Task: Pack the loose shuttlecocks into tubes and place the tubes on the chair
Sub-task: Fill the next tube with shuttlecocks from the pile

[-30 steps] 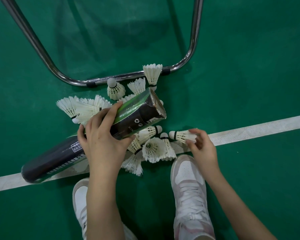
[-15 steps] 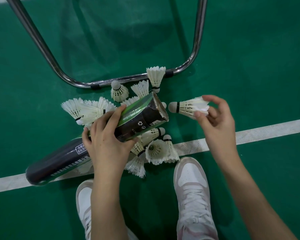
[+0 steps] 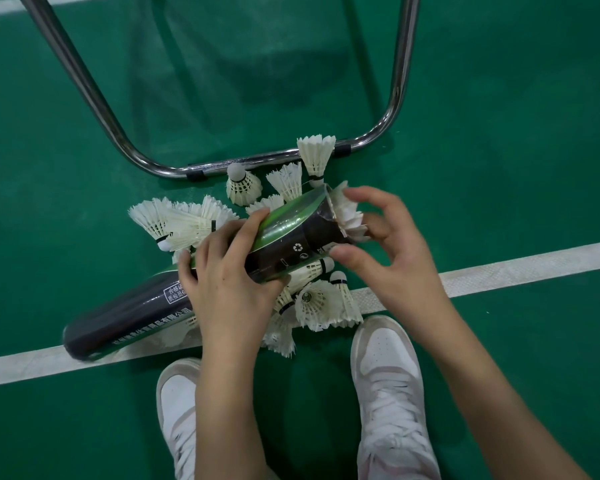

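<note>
Seating a feather shuttlecock (image 3: pixel 349 216), light and crushable, best pressed at its skirt rim, right hand (image 3: pixel 388 258) is cupping loosely at the tube (image 3: pixel 291 237) mouth while left hand (image 3: pixel 229 275) is clamping the stiff tube's middle above the floor pile.

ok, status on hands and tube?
Left hand gripping tube. Right hand at its open end, seating a shuttlecock, feathers sticking out. Loose shuttlecocks on floor underneath; nothing blocking.

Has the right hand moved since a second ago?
Yes. The right hand went from the white line up toward the chair frame, now at the tube mouth.
</note>
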{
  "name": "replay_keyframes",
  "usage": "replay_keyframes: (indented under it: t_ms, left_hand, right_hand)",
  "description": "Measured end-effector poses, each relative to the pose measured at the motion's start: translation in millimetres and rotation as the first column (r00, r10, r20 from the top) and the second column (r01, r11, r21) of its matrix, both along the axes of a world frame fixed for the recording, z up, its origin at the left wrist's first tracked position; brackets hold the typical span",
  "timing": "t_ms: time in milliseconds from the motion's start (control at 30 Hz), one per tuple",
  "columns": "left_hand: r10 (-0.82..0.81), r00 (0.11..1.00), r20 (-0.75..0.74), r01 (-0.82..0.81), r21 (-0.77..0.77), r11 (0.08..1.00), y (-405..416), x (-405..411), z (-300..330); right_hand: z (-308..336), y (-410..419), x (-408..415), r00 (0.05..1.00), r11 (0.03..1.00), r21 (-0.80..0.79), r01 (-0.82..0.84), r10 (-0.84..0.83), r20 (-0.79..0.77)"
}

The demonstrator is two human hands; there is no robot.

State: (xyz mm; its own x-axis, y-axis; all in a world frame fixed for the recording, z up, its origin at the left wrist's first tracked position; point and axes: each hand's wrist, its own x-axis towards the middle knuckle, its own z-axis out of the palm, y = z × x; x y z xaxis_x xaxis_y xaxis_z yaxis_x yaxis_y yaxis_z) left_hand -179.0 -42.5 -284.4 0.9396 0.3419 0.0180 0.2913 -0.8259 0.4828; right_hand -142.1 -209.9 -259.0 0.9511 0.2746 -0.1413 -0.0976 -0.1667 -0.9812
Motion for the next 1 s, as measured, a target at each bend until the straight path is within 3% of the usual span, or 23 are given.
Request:
replay_keyframes:
  t_ms: [133,400,1000]
  left_hand:
    - [0.001,1.0,0.017,-0.001,-0.001,1.0,-0.3,0.4,-0.5]
    - [0.0,0.999,0.033,0.0,-0.006,1.0,-1.1,0.6,-1.2]
    - [-0.008,1.0,0.025,0.008,-0.015,1.0,-3.1,3.0,1.5]
  right_hand:
    - [3.3,9.9,-1.3,0.999,0.997,-0.076,-0.02,0.022,0.025]
    - [2.2,19.2,1.6,0.995,0.994,-0.077,0.083,-0.078,0.067]
    - [0.2,17.6,7.7,0.996,0.989,-0.117,0.085,-0.085,0.005]
